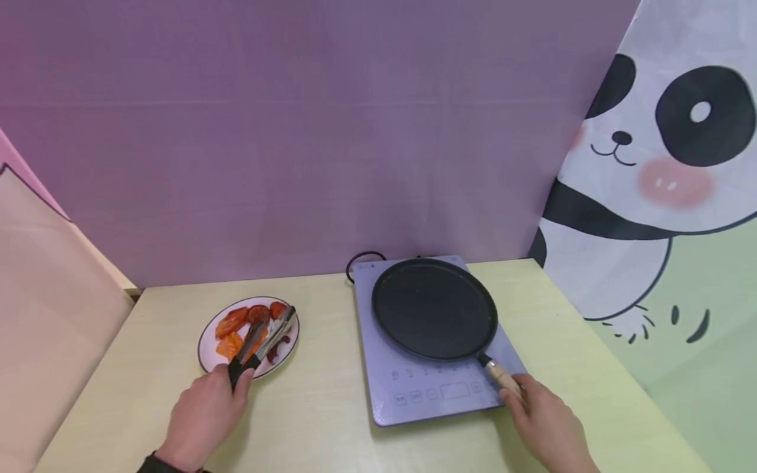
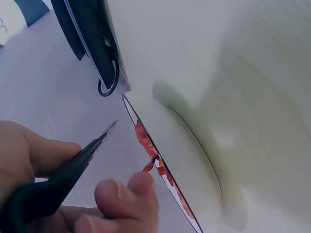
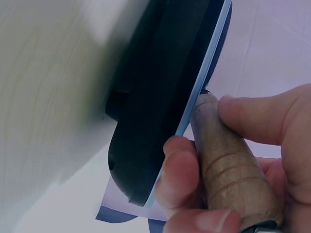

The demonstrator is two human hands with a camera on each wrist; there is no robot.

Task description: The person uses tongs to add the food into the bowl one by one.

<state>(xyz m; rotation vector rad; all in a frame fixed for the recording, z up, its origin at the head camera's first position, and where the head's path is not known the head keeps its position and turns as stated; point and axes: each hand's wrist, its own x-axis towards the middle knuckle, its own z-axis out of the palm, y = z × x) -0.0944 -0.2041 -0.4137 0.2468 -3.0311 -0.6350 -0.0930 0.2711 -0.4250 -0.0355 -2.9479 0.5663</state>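
My left hand grips a pair of tongs with black handles and metal arms. The arms are spread apart over a white, dark-rimmed plate at the left. On that plate lie orange pieces of food, redder pieces and some dark bits. Whether the tongs' tips touch any food, I cannot tell. My right hand holds the wooden handle of a flat black pan, thumb on one side and fingers curled round the other. The pan sits on an induction cooktop.
A black cord loops from the cooktop's back left corner. Behind the pale wooden table hangs a purple cloth. A panda-printed sheet borders the right side, and a pale sheet the left.
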